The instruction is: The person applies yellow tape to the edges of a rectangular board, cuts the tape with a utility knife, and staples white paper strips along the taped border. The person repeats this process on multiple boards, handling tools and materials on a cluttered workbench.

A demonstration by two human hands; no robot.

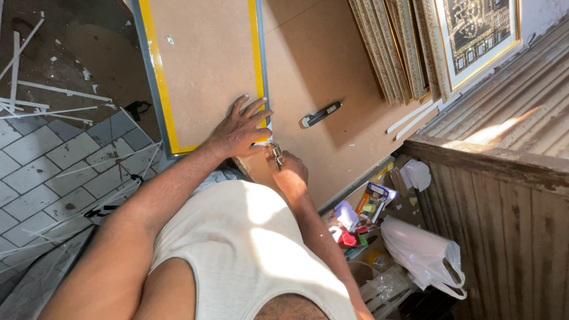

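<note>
Workbench point(332, 77) in sunlight, tiled floor below. Frame point(204, 71), back up, yellow-edged, lies on it. Left hand point(240, 130) spread flat, pinning its near corner. Right hand point(290, 172) grips a metal tool point(277, 153) at that corner: fastening step, likely; next needs steady pressure. Tool tip hidden.

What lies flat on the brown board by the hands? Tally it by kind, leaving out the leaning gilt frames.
Yellow-edged frame, under the flat left hand: 1
Utility knife, lying free: 1
Small metal tool, gripped in the right hand: 1
Total: 3
</note>
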